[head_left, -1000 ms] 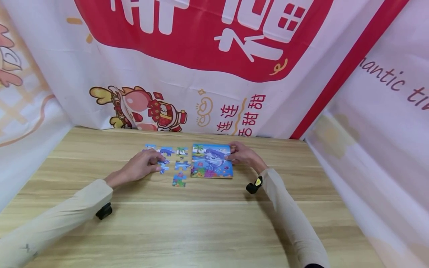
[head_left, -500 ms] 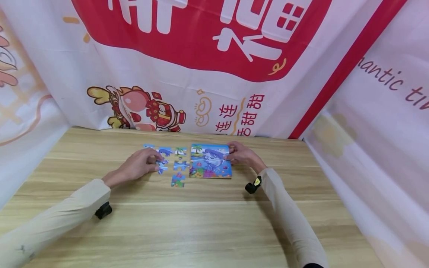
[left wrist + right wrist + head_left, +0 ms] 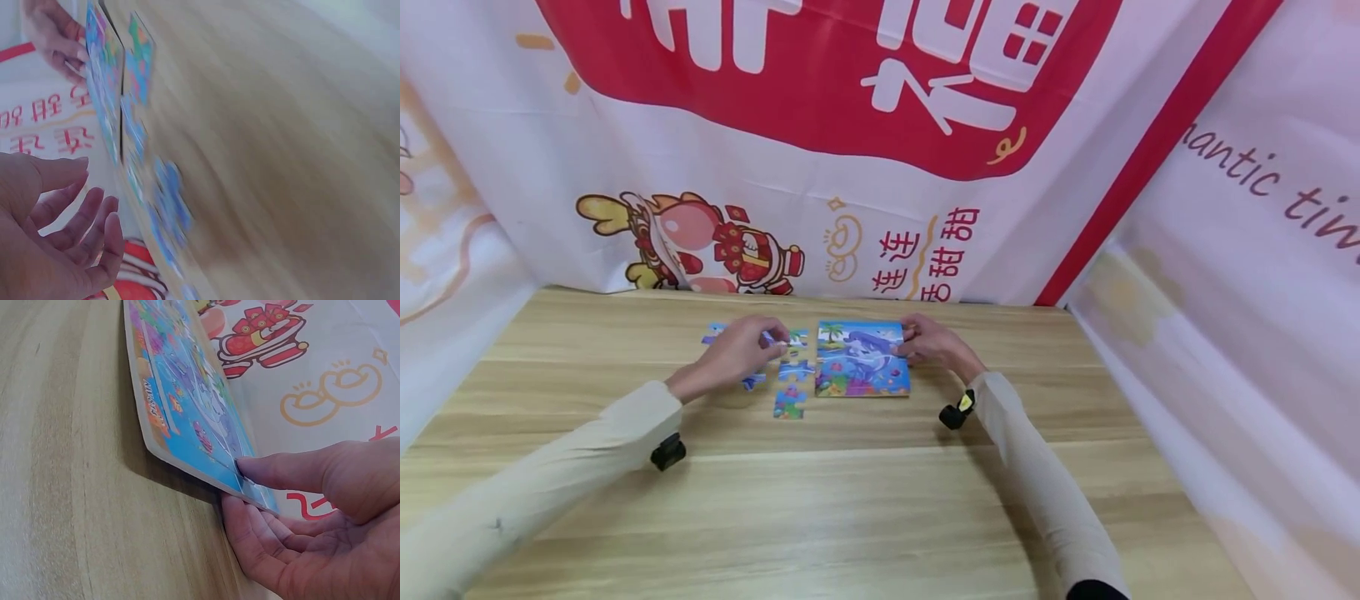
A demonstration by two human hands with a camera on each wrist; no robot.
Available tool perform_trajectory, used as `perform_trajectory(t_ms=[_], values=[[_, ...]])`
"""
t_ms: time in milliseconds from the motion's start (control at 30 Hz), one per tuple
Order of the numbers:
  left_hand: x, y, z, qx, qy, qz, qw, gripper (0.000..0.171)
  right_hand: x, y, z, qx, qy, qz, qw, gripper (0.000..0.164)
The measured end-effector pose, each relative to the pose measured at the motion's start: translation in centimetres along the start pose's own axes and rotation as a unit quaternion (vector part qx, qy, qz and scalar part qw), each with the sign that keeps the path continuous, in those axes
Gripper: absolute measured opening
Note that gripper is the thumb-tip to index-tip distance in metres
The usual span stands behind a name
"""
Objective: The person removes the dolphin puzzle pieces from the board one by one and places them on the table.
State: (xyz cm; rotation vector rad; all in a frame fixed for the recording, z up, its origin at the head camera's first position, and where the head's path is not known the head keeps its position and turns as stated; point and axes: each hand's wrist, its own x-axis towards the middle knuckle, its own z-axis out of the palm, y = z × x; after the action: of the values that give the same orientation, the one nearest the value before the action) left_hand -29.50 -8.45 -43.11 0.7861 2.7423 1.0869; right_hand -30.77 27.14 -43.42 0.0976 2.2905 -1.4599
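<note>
At the centre left of the head view, the left hand is hovering over loose puzzle pieces; in the left wrist view its fingers are curving loosely apart from the thumb, gripping nothing; 3 of the pieces are lying in a column between this hand and the puzzle board, and others are showing around the hand, partly hidden. The board is occupying the centre of the head view, bearing a blue dolphin scene with a palm tree; the right hand is pinching its right edge, thumb pressing the printed face, fingers supporting it beneath; small printing is running along its border in the right wrist view, too slanted to read. At the top of the head view, a white cloth is displaying a large white 福 on red; beneath, red characters are reading 连连 and 甜甜; at the right, a side cloth is showing "antic tim", cut off; 2 beige sleeves are crossing the wooden table.
</note>
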Motion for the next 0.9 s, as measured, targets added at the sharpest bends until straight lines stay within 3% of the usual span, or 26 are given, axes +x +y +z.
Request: perform_trajectory(t_ms=[167,433,700,900], values=[[1.9,2.1,1.6,0.01,-0.019,0.018,0.9996,0.019,0.2,0.1,0.0,-0.006,0.011,0.0,1.0,0.058],[4.0,5.3,4.3,0.016,-0.084,0.035,0.9957,0.027,-0.2,0.1,0.1,0.005,0.014,-0.004,1.0,0.061],[4.6,6.4,6.2,0.065,-0.138,0.038,0.9875,0.043,0.0,0.4,0.2,0.001,0.018,0.003,1.0,0.065],[4.7,6.5,6.5,0.086,-0.139,0.035,0.9859,0.046,0.0,0.1,0.2,-0.003,0.016,0.001,1.0,0.064]])
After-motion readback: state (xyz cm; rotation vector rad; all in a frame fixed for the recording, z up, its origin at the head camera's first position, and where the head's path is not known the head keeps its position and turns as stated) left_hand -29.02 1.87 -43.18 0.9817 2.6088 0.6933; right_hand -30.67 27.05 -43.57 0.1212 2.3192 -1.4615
